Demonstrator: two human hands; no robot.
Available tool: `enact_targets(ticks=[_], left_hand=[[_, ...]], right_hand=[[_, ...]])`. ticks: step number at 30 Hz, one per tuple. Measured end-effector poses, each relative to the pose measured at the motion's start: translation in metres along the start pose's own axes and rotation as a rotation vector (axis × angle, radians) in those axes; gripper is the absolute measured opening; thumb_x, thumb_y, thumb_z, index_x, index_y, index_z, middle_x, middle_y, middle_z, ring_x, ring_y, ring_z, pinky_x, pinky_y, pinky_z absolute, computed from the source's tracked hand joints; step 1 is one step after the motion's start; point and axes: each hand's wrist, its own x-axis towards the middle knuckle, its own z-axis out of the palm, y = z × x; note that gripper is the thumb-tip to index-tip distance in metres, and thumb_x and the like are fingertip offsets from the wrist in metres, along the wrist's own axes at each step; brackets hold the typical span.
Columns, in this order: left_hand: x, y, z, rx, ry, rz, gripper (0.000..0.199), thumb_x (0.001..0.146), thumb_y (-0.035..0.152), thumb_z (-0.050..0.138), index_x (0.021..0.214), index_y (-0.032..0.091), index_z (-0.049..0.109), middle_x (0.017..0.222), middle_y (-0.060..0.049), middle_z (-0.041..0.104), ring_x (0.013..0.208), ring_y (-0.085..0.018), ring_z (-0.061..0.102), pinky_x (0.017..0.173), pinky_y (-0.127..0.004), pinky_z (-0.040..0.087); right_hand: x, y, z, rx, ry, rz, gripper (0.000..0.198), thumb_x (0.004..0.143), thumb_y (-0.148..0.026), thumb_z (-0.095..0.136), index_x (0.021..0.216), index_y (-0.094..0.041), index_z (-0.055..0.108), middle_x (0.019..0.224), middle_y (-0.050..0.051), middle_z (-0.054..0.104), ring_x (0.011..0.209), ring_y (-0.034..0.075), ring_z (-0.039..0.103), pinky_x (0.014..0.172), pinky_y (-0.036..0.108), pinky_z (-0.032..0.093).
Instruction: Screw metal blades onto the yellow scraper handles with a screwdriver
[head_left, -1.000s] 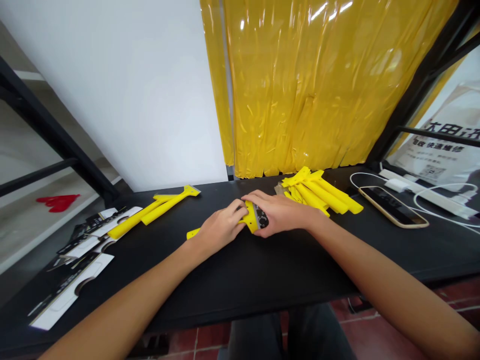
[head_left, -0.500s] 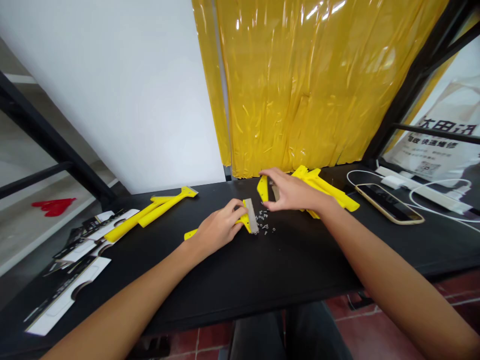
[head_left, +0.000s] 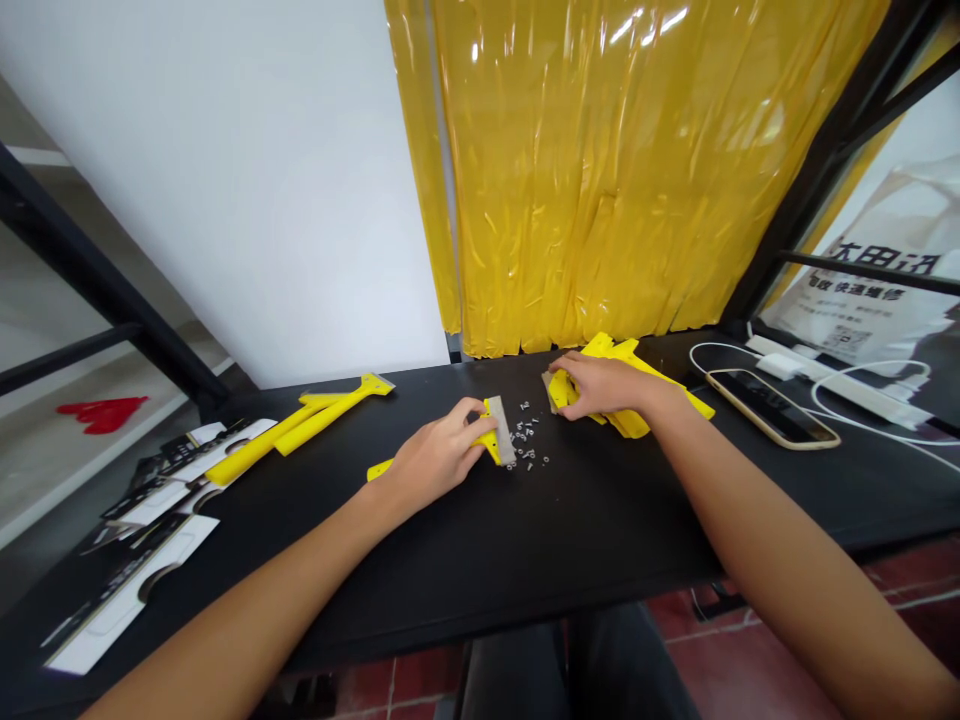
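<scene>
My left hand (head_left: 442,447) is closed round a yellow scraper (head_left: 491,440), whose wide grey metal blade faces right and whose handle end shows behind my wrist. Just right of that blade, small screws and nuts (head_left: 527,432) lie scattered on the black table. My right hand (head_left: 596,383) is at the left end of a pile of yellow scraper parts (head_left: 626,352). Its thumb and fingers are closed on a yellow scraper head piece (head_left: 559,390), partly hidden by the fingers. A grey blade edge shows just left of them.
Yellow scrapers (head_left: 322,415) lie at the left, by a stack of black and white cardboard sleeves (head_left: 135,590). On the right are a phone (head_left: 772,408), white cables and a power strip (head_left: 847,385). Yellow plastic sheeting (head_left: 600,180) hangs behind the table (head_left: 450,570).
My right hand has moved right and slightly down, carrying the yellow head piece from above the screws to the pile's left end. My left hand stays still on its scraper.
</scene>
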Motion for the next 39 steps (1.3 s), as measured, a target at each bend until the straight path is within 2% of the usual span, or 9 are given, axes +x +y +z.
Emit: enact_targets(ticks=[5, 10, 13, 17, 23, 27, 30, 34, 39], left_hand=[[0.000, 0.001, -0.002, -0.013, -0.014, 0.014, 0.032, 0.095, 0.015, 0.047, 0.122, 0.022, 0.063, 0.129, -0.013, 0.053, 0.084, -0.019, 0.065, 0.069, -0.034, 0.056], [0.000, 0.001, -0.004, -0.006, -0.021, 0.033, 0.032, 0.096, 0.016, 0.047, 0.124, 0.024, 0.061, 0.129, -0.011, 0.053, 0.085, -0.018, 0.065, 0.074, -0.035, 0.057], [0.000, 0.000, -0.002, 0.011, -0.027, 0.040, 0.033, 0.096, 0.016, 0.048, 0.126, 0.025, 0.059, 0.130, -0.010, 0.052, 0.086, -0.018, 0.065, 0.073, -0.034, 0.057], [-0.001, 0.000, 0.000, 0.024, -0.039, 0.023, 0.037, 0.096, 0.016, 0.049, 0.131, 0.028, 0.056, 0.133, -0.010, 0.052, 0.086, -0.018, 0.066, 0.073, -0.035, 0.058], [0.000, 0.004, -0.003, 0.003, -0.047, -0.012, 0.048, 0.093, 0.014, 0.053, 0.139, 0.026, 0.044, 0.131, -0.009, 0.056, 0.095, -0.022, 0.067, 0.076, -0.037, 0.058], [0.000, 0.003, -0.003, 0.007, -0.060, 0.009, 0.032, 0.094, 0.014, 0.051, 0.125, 0.021, 0.052, 0.127, -0.009, 0.057, 0.092, -0.021, 0.067, 0.075, -0.036, 0.058], [0.000, 0.000, -0.001, 0.034, -0.055, 0.027, 0.024, 0.095, 0.015, 0.050, 0.118, 0.020, 0.057, 0.126, -0.010, 0.057, 0.091, -0.021, 0.067, 0.074, -0.035, 0.057], [-0.001, -0.001, 0.001, 0.053, -0.044, 0.037, 0.025, 0.096, 0.015, 0.048, 0.119, 0.019, 0.058, 0.127, -0.011, 0.057, 0.093, -0.021, 0.067, 0.075, -0.035, 0.058], [0.000, 0.000, -0.005, 0.091, -0.021, 0.061, 0.025, 0.096, 0.014, 0.046, 0.116, 0.019, 0.060, 0.126, -0.012, 0.058, 0.093, -0.021, 0.067, 0.075, -0.034, 0.057]], right_hand=[[-0.003, -0.001, -0.004, 0.027, -0.032, 0.003, 0.055, 0.069, -0.042, 0.076, 0.120, -0.023, 0.066, 0.131, 0.011, 0.061, 0.106, 0.034, 0.066, 0.087, 0.044, 0.053], [-0.002, -0.051, -0.004, 0.245, 0.043, -0.313, 0.080, 0.070, -0.061, 0.076, 0.137, -0.025, 0.051, 0.150, 0.010, 0.046, 0.129, 0.032, 0.054, 0.101, 0.041, 0.047], [-0.002, -0.077, 0.003, 0.251, 0.005, -0.372, 0.080, 0.070, -0.061, 0.076, 0.138, -0.028, 0.051, 0.152, 0.008, 0.044, 0.123, 0.031, 0.058, 0.098, 0.041, 0.048], [-0.003, -0.086, 0.007, 0.281, -0.013, -0.405, 0.075, 0.070, -0.056, 0.079, 0.135, -0.029, 0.052, 0.139, 0.006, 0.055, 0.113, 0.028, 0.063, 0.094, 0.038, 0.049], [-0.003, -0.082, 0.000, 0.378, -0.006, -0.415, 0.072, 0.068, -0.049, 0.082, 0.130, -0.026, 0.054, 0.127, 0.007, 0.059, 0.108, 0.025, 0.062, 0.090, 0.035, 0.049], [-0.003, -0.068, -0.006, 0.371, 0.040, -0.387, 0.074, 0.070, -0.049, 0.080, 0.134, -0.024, 0.051, 0.130, 0.009, 0.058, 0.117, 0.026, 0.058, 0.096, 0.037, 0.048], [-0.003, -0.044, -0.011, 0.318, 0.058, -0.298, 0.072, 0.071, -0.047, 0.079, 0.135, -0.025, 0.052, 0.134, 0.009, 0.057, 0.116, 0.027, 0.060, 0.096, 0.037, 0.048], [-0.001, -0.010, -0.010, 0.168, 0.056, -0.132, 0.068, 0.071, -0.048, 0.077, 0.132, -0.023, 0.056, 0.135, 0.010, 0.059, 0.113, 0.030, 0.063, 0.098, 0.040, 0.047], [0.002, 0.004, 0.000, 0.056, -0.018, 0.013, 0.066, 0.069, -0.049, 0.078, 0.127, -0.025, 0.061, 0.136, 0.009, 0.061, 0.115, 0.033, 0.064, 0.095, 0.040, 0.050]])
